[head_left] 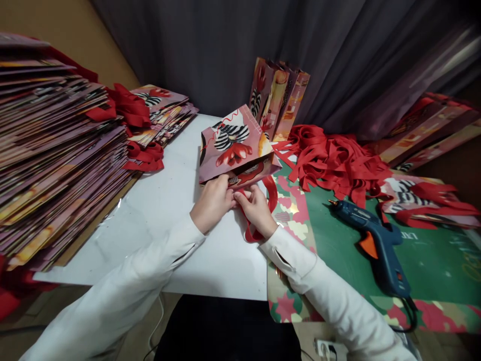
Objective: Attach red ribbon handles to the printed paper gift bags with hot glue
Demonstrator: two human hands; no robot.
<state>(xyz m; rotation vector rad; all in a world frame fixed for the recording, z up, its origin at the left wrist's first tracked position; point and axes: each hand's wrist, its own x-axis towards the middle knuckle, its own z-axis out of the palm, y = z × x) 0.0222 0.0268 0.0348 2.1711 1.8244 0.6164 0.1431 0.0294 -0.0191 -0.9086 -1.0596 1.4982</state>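
Observation:
A pink patterned paper gift bag lies on the white tabletop, its open mouth toward me. My left hand is closed on the bag's near rim. My right hand pinches the same rim beside it, fingertips meeting the left hand's. A red ribbon handle loops out from under my right hand and curls down past my wrist. Both arms wear white sleeves.
A tall stack of flat bags fills the left. Upright bags stand behind. A heap of red ribbons lies right of centre. A blue glue gun rests on a green sheet. More bags lie far right.

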